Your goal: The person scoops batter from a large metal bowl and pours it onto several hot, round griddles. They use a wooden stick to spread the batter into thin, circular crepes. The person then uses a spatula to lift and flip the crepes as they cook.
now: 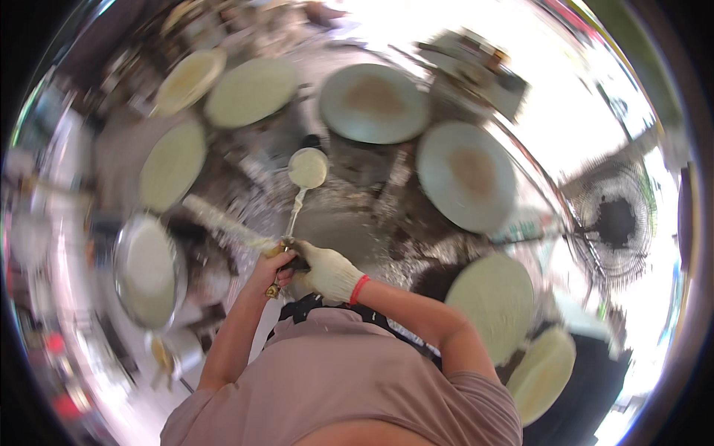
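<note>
My bare left hand (274, 271) holds the handle end of a long-handled ladle (308, 168), whose round bowl is filled with pale batter. A long flat spatula or scraper (223, 222), smeared with batter, also runs out of this hand to the upper left. My right hand (330, 273), in a white knit glove with a red cuff, meets the left at the handles; its fingertips are dark, and its exact grip is blurred. Around the hands stand round griddles: pale batter sheets cover one (252, 92) and another (174, 166), while two grey ones (374, 103), (466, 175) show brown centres.
A metal basin (149, 271) with whitish contents stands at the left. A batter-covered round (491, 306) lies by my right elbow, with a pale flatbread (542, 376) below it. An electric fan (613, 222) stands at the far right. Boxes and containers (479, 67) sit at the upper right.
</note>
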